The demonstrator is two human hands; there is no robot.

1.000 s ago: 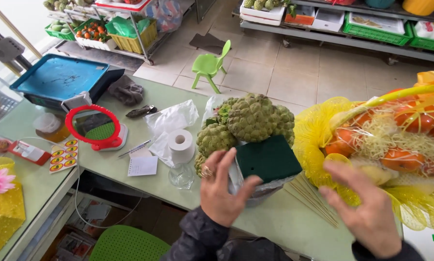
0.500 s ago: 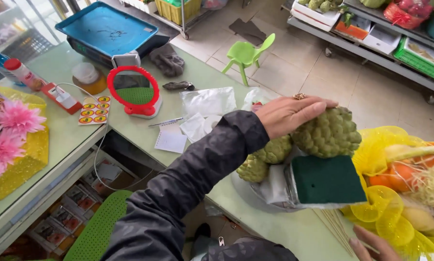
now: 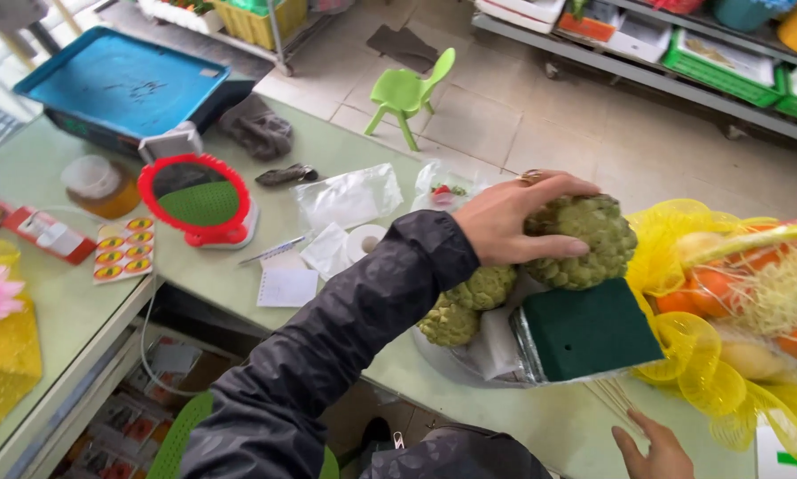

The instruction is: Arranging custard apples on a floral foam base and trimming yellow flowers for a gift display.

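Pale green surface (image 3: 345, 151) of a shop counter, with tiled floor and stocked shelving behind. Left hand (image 3: 514, 217) spread wide over the top of a large custard apple (image 3: 593, 244), fingers (image 3: 558, 251) curled down its near side and thumb across its crown; the fruit sits uppermost in a heap, resting against two smaller custard apples (image 3: 474, 297) below it and just beside a dark green foam block (image 3: 584, 333). All lie in a shallow wrapped dish at the near edge of the surface.

Handling, as judged: the fruit looks dense and fairly heavy for one hand; its knobbly skin gives good purchase, yet ripe flesh bruises and segments split under pressure, so a broad cupping hold from above or beneath suits it better than a fingertip pinch.

Right hand (image 3: 655, 452) appears only in part at the lower frame edge, fingers loosely extended and holding nothing, near thin pale sticks (image 3: 620, 399) lying under the block. To the right, a basket of orange fruit (image 3: 744, 297) swathed in yellow mesh (image 3: 682, 355). To the left, well apart: a red-rimmed round mirror (image 3: 199, 202), a tape roll (image 3: 365, 241), clear plastic bags (image 3: 349, 195), a sticker sheet (image 3: 121, 250), and a blue tray (image 3: 123, 84). A small green chair (image 3: 412, 93) stands on the floor beyond.
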